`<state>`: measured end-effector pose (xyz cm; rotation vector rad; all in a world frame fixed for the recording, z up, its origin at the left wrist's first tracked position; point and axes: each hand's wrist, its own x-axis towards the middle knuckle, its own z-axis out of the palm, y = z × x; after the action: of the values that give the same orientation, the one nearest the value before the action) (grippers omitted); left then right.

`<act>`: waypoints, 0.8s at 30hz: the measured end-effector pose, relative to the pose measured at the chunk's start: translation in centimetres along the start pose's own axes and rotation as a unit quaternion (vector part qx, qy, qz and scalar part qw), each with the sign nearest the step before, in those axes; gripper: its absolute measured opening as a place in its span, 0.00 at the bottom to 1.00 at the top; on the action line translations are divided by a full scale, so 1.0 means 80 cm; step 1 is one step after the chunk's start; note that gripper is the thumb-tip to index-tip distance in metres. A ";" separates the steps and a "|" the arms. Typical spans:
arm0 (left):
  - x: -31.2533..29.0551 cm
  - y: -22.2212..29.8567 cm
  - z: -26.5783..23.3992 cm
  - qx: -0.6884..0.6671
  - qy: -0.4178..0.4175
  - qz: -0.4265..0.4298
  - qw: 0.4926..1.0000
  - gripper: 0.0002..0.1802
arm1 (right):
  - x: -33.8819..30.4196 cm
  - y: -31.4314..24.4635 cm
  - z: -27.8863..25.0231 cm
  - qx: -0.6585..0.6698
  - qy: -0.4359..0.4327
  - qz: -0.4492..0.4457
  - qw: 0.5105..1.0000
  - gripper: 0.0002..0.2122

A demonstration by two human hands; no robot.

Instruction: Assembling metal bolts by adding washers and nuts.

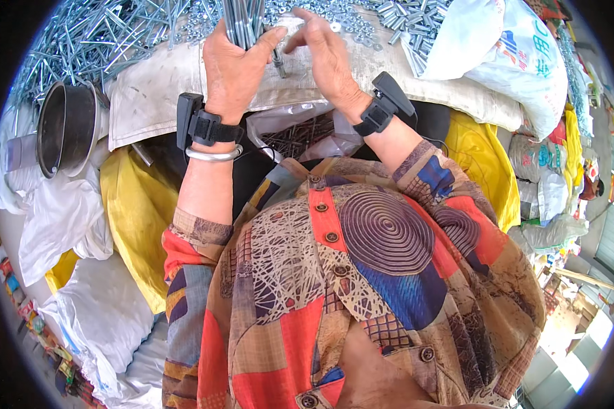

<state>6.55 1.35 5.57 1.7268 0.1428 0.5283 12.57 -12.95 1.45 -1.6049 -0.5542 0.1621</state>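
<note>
My left hand (pixel 233 71) is closed round a bundle of long silvery metal bolts (pixel 244 22), held upright at the top edge of the view. One bolt (pixel 278 63) points down below its thumb, with a thicker collar near the lower end. To the right, my right hand (pixel 329 60) has its fingers apart and bent toward the bundle, with a small gap between; nothing shows in it. Under both hands lies a stained pale cloth (pixel 160 88). Small washers and nuts (pixel 348 20) are scattered just beyond my right hand.
Loose metal rods (pixel 95 41) are heaped at the far left; short metal sleeves (pixel 411 17) lie at the far right beside a white plastic sack (pixel 518 68). A dark round pan (pixel 65 129) stands tilted at left. An open sack of dark bolts (pixel 297 140) sits before me.
</note>
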 end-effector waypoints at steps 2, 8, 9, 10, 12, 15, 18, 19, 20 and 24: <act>0.000 -0.001 0.001 0.016 0.007 -0.008 1.000 0.10 | -0.002 0.012 0.009 -0.060 0.006 -0.123 0.991 0.30; 0.000 0.000 0.000 -0.006 -0.001 0.006 1.000 0.10 | -0.002 0.004 0.001 -0.040 -0.001 -0.040 0.998 0.32; 0.001 -0.001 0.000 -0.006 0.000 0.006 1.000 0.10 | 0.000 0.008 0.007 -0.060 -0.002 -0.100 0.993 0.31; 0.001 -0.002 0.000 0.003 0.001 0.005 1.000 0.10 | 0.000 0.009 0.005 -0.059 -0.003 -0.100 0.993 0.31; 0.001 0.000 0.000 0.011 0.003 0.004 1.000 0.10 | -0.003 0.008 -0.003 -0.048 0.001 -0.052 0.997 0.29; 0.002 0.008 0.000 0.028 -0.016 -0.005 0.999 0.11 | -0.003 0.011 0.004 -0.069 0.001 -0.060 0.996 0.25; 0.001 0.003 -0.002 0.034 -0.013 -0.016 0.999 0.11 | -0.001 0.012 0.002 -0.145 -0.057 -0.129 0.979 0.17; 0.001 0.002 -0.002 0.030 -0.016 -0.012 0.999 0.11 | -0.001 0.011 0.001 -0.192 -0.112 -0.164 0.961 0.13; 0.002 0.000 -0.002 0.026 -0.018 -0.008 0.999 0.11 | 0.000 0.011 0.001 -0.192 -0.113 -0.164 0.961 0.13; 0.002 -0.010 -0.001 0.006 0.006 0.017 1.000 0.12 | 0.000 0.005 0.006 -0.243 -0.085 -0.150 0.955 0.09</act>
<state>6.82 1.66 4.86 1.7409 0.1254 0.5634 12.44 -12.54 0.98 -1.9664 -1.0223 -0.0734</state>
